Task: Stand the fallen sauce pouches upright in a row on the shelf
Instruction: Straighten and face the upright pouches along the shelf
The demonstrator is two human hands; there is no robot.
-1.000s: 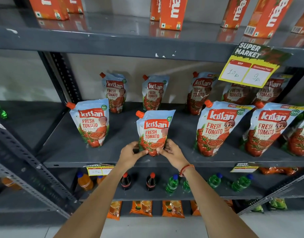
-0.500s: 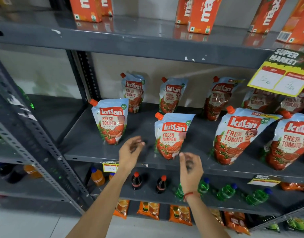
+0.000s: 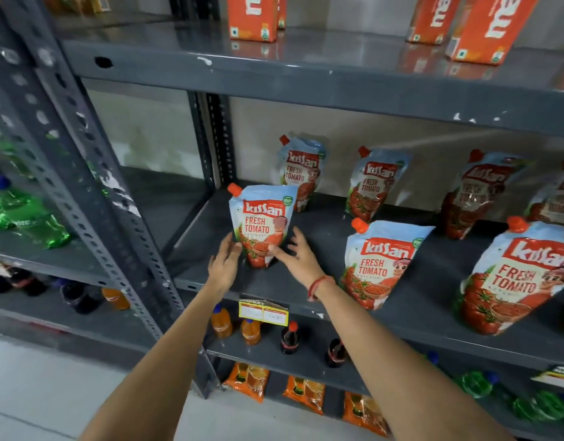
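Several blue-and-red tomato sauce pouches stand on the grey middle shelf (image 3: 433, 281). The leftmost front pouch (image 3: 263, 218) is upright with its orange cap at the top left. My left hand (image 3: 225, 265) touches its lower left edge, fingers spread. My right hand (image 3: 298, 254) is at its lower right, thumb on the front and the other fingers splayed. Neither hand closes around it. To the right, a second front pouch (image 3: 382, 265) and a third (image 3: 516, 278) stand leaning slightly. Behind them a back row of pouches (image 3: 374, 183) leans on the wall.
A perforated grey post (image 3: 92, 173) stands left of the shelf. Orange juice cartons (image 3: 252, 17) sit on the shelf above. Small drink bottles (image 3: 252, 331) and a yellow price tag (image 3: 263, 311) are just below the shelf edge. Green bottles (image 3: 19, 218) fill the neighbouring rack.
Both hands let go of the middle front pouch, which stays upright, and moved left to the leftmost front pouch. The view swung left and closer.
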